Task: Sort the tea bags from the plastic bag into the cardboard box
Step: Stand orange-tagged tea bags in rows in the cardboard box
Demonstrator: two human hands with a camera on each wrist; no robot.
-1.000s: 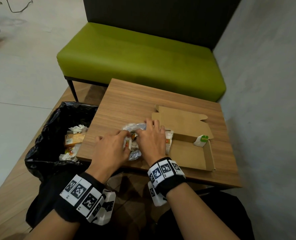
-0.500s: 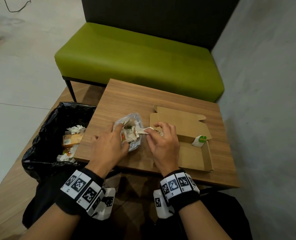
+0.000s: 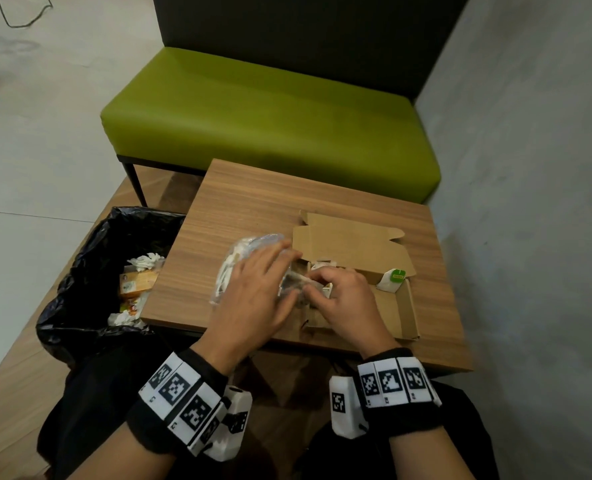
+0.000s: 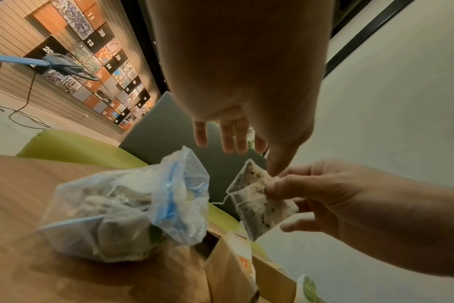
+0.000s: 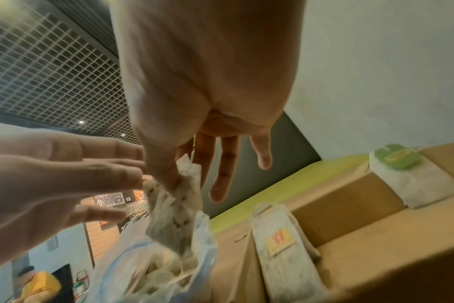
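Note:
A clear plastic bag (image 3: 239, 258) (image 4: 122, 215) of tea bags lies on the wooden table (image 3: 253, 202), left of the open cardboard box (image 3: 388, 310) (image 5: 350, 205). My right hand (image 3: 343, 299) (image 4: 324, 194) pinches one speckled tea bag (image 4: 257, 201) (image 5: 174, 215) between thumb and forefinger, just above the bag's mouth by the box's left wall. My left hand (image 3: 270, 271) (image 5: 52, 174) hovers over the plastic bag with straight fingers, its thumb touching the top of that tea bag. In the box lie a green-tagged tea bag (image 3: 391, 278) (image 5: 412, 180) and an orange-tagged one (image 5: 280, 246).
A bin lined with a black bag (image 3: 90, 271) and holding rubbish stands against the table's left edge. A green bench (image 3: 270, 116) sits behind the table, and a grey wall (image 3: 530, 202) runs along the right. The box lid (image 3: 350, 237) lies open toward the bench.
My right hand has pulled a tea bag out of the plastic bag and carried it right, to the box's left wall. My left hand has flattened over the bag.

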